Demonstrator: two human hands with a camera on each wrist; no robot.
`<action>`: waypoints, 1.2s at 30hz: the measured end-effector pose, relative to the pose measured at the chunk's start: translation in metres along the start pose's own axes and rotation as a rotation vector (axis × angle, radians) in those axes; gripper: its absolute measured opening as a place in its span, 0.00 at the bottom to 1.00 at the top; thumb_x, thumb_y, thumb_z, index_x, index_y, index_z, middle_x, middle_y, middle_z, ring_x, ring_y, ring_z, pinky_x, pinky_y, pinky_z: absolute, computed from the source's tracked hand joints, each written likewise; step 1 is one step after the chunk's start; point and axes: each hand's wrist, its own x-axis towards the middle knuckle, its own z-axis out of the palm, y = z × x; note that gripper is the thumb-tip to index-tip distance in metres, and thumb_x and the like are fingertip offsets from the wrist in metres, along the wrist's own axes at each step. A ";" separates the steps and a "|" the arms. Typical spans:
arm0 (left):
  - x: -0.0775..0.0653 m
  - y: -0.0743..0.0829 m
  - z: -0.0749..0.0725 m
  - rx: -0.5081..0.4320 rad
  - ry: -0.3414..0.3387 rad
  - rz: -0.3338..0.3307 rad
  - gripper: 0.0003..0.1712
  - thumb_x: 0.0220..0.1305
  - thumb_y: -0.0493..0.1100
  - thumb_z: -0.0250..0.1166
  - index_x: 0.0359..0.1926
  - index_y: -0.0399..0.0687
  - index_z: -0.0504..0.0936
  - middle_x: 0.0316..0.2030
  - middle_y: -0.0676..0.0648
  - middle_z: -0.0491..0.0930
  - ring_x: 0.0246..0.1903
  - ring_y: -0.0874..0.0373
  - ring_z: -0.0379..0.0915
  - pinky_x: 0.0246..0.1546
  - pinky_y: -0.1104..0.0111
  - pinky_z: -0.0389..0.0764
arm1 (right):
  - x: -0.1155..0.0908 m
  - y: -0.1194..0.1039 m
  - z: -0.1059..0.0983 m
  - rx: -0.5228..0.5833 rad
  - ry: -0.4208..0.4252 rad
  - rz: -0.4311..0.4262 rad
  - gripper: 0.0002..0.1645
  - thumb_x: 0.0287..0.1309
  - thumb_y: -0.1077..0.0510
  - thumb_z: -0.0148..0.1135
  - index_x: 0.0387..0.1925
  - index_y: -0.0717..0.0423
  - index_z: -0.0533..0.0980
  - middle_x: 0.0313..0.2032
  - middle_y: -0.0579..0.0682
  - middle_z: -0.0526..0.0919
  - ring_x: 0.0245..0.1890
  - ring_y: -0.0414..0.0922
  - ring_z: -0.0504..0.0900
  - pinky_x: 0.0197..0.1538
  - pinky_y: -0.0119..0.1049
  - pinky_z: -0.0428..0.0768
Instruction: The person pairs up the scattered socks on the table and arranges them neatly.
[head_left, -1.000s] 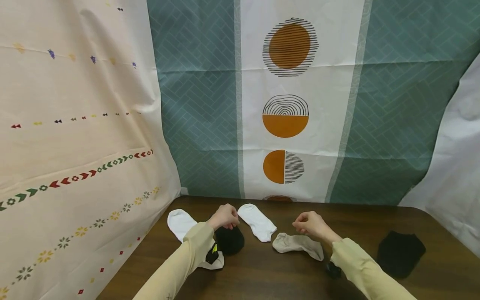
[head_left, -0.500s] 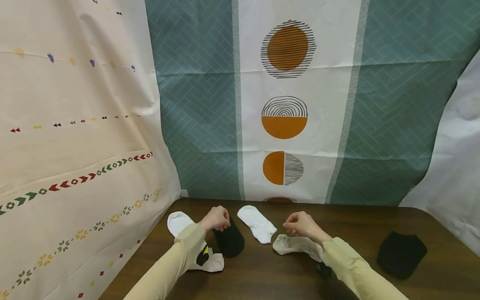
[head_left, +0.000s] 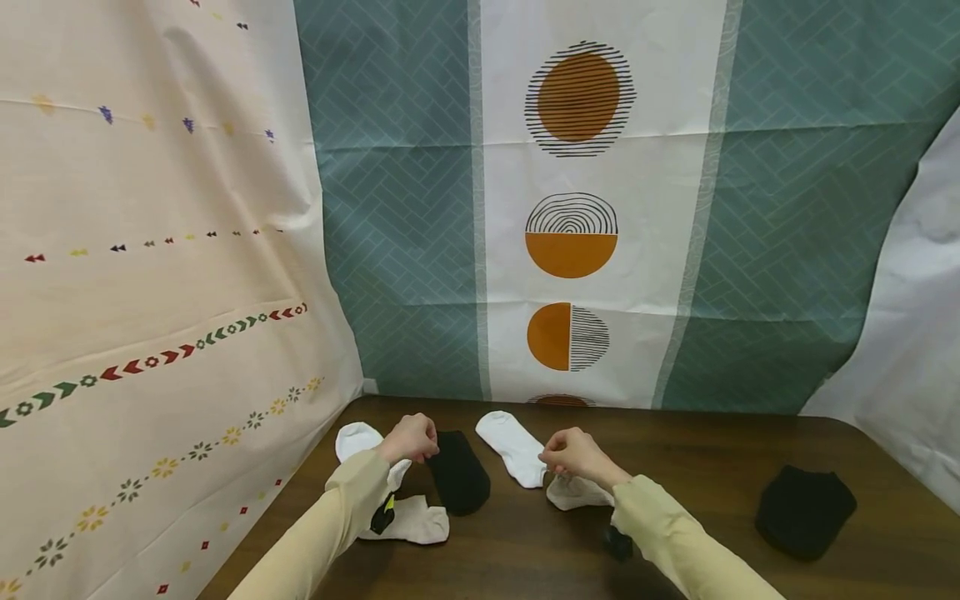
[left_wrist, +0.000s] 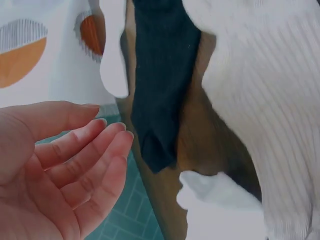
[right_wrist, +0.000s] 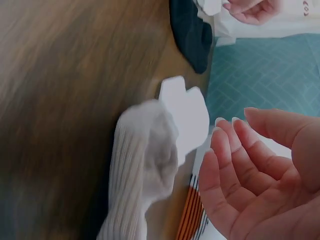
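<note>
My left hand (head_left: 411, 438) hovers with loosely bent fingers between a white sock (head_left: 356, 438) and a black sock (head_left: 463, 477). The left wrist view shows nothing in that hand (left_wrist: 75, 170). Under the left forearm lies a beige ribbed sock (head_left: 418, 522), partly covered by the sleeve. Over a second beige sock (head_left: 576, 493) hangs my right hand (head_left: 579, 457), near the lower end of another white sock (head_left: 513, 448). Its fingers (right_wrist: 230, 175) curve loosely, and the right wrist view shows them holding nothing. The right arm hides part of that beige sock.
A second black sock (head_left: 806, 512) lies at the right of the brown wooden table (head_left: 705, 450). A patterned green and white cloth (head_left: 405, 250) hangs behind the table. A cream cloth (head_left: 165, 292) borders its left side.
Both hands have drifted left. The left hand has moved off the black sock, which now shows more fully. My right hand has come over the beige sock. The socks stay where they were.
</note>
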 end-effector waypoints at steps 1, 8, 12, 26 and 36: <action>-0.001 -0.002 -0.002 -0.009 0.001 -0.009 0.08 0.49 0.28 0.62 0.18 0.39 0.75 0.14 0.47 0.73 0.19 0.45 0.76 0.17 0.69 0.74 | 0.001 -0.002 0.003 0.003 -0.011 -0.008 0.06 0.53 0.64 0.61 0.26 0.65 0.76 0.21 0.56 0.79 0.18 0.46 0.76 0.23 0.38 0.76; -0.008 -0.013 -0.012 0.018 0.017 -0.008 0.07 0.49 0.28 0.61 0.19 0.39 0.76 0.16 0.44 0.75 0.17 0.48 0.75 0.15 0.69 0.71 | 0.008 -0.011 0.023 -0.002 -0.045 -0.027 0.06 0.53 0.63 0.62 0.25 0.63 0.77 0.20 0.51 0.78 0.19 0.45 0.76 0.24 0.40 0.76; -0.013 -0.019 -0.017 0.044 0.027 -0.034 0.07 0.46 0.28 0.62 0.18 0.40 0.75 0.15 0.48 0.74 0.16 0.48 0.75 0.14 0.69 0.69 | 0.010 -0.014 0.034 -0.001 -0.068 -0.035 0.06 0.53 0.64 0.62 0.25 0.64 0.77 0.20 0.51 0.78 0.19 0.44 0.76 0.24 0.39 0.77; -0.032 -0.037 -0.041 0.087 -0.056 -0.135 0.08 0.49 0.30 0.64 0.19 0.39 0.75 0.15 0.45 0.75 0.16 0.49 0.76 0.15 0.69 0.72 | 0.018 -0.024 0.061 0.063 -0.118 -0.078 0.06 0.50 0.65 0.62 0.24 0.66 0.76 0.18 0.51 0.77 0.15 0.38 0.73 0.18 0.30 0.72; -0.045 -0.046 -0.053 0.079 -0.235 -0.325 0.08 0.49 0.33 0.67 0.20 0.40 0.75 0.18 0.40 0.78 0.16 0.53 0.75 0.19 0.66 0.75 | 0.020 -0.028 0.076 0.086 -0.154 -0.090 0.05 0.51 0.65 0.63 0.23 0.64 0.76 0.17 0.52 0.77 0.15 0.40 0.74 0.19 0.32 0.74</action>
